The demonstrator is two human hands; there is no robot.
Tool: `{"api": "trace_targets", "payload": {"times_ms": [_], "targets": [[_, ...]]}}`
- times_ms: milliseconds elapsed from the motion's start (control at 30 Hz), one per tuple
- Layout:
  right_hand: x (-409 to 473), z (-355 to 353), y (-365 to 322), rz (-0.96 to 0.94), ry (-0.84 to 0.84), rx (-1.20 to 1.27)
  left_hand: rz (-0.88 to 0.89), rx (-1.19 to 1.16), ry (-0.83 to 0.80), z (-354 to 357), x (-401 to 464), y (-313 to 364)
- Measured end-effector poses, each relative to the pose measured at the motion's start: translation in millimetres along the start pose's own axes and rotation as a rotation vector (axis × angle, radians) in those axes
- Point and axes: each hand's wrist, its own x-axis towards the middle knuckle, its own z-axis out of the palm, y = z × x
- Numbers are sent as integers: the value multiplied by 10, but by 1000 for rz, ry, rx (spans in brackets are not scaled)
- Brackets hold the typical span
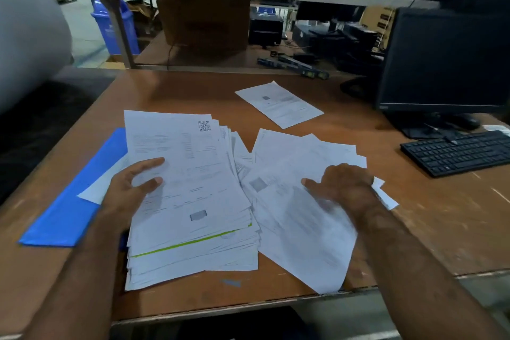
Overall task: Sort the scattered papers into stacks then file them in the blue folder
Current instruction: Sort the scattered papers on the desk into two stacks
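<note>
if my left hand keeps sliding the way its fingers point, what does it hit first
Probably nothing solid: the left hand points right across the thick white paper stack toward the loose fanned white sheets.

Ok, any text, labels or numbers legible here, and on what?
No text can be read.
Top sheet of the left stack: QR code and print, too blurred.
Loose pile under the right hand: print too blurred.
Single sheet further back: too small.
Monitor corner badge: unreadable.
Keyboard keys: too small.

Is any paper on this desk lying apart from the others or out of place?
Yes. One single sheet lies alone toward the back of the desk, apart from both piles. Also a sheet in the right pile hangs over the front edge.
</note>
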Motion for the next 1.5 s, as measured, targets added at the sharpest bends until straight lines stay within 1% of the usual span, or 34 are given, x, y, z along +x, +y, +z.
{"api": "trace_targets", "payload": {"times_ms": [67,100,167,200,233,333,400,433,467,600,633,733,767,833,867,933,1000,1067,1100,1133,1200,1267,1333,1400,1433,1467,1500], "targets": [[52,-7,20,-66,24,7,2,17,4,-24,13,-30],[91,59,33,-142,23,62,6,27,5,-29,15,-35],[94,209,27,-329,-83,219,9,33,2,-33,20,-45],[85,289,2,-365,-143,275,1,27,1,-37,24,-53],[77,350,-33,-351,-167,264,-7,19,-1,-39,23,-58],[45,368,-178,-178,-82,156,-10,6,-5,-33,15,-48],[16,237,-291,-61,-76,169,-14,3,-1,-22,6,-28],[22,183,-340,-35,-77,183,-14,0,3,-19,0,-18],[26,133,-381,-35,-67,184,-8,-5,4,-9,-9,-8],[117,60,-453,-71,77,192,5,3,10,1,-32,11],[149,59,-420,-56,73,220,4,5,7,-1,-38,18],[193,90,-277,72,-35,340,-5,-11,9,7,-50,36],[194,117,-249,90,-61,341,-6,-14,10,12,-52,44],[224,172,-217,70,-56,340,-8,-19,8,27,-57,57],[257,180,-202,55,-48,380,-13,-22,9,30,-53,58],[340,172,-147,40,-62,525,-14,-19,5,11,-44,45],[395,159,-65,71,-95,774,-10,-18,-3,-8,-45,37],[433,213,-13,79,-61,1029,-6,-4,5,-13,-46,32],[448,241,-4,50,-6,1086,-1,3,4,-12,-52,34],[463,244,7,-4,84,1109,-3,6,4,-10,-55,34],[477,165,22,-149,234,1174,-15,3,2,-5,-57,40],[379,-98,19,-273,288,1376,-19,7,-4,0,-55,57],[270,-402,5,-386,264,1689,-13,25,0,0,-64,75],[205,-597,3,-448,185,1974,-5,51,3,-10,-75,93],[206,-620,-17,-475,122,2052,3,60,-5,-14,-77,97],[210,-610,-53,-495,59,2048,10,71,-10,-18,-76,97],[248,-557,-105,-487,17,1936,19,82,-14,-20,-74,93]]}}
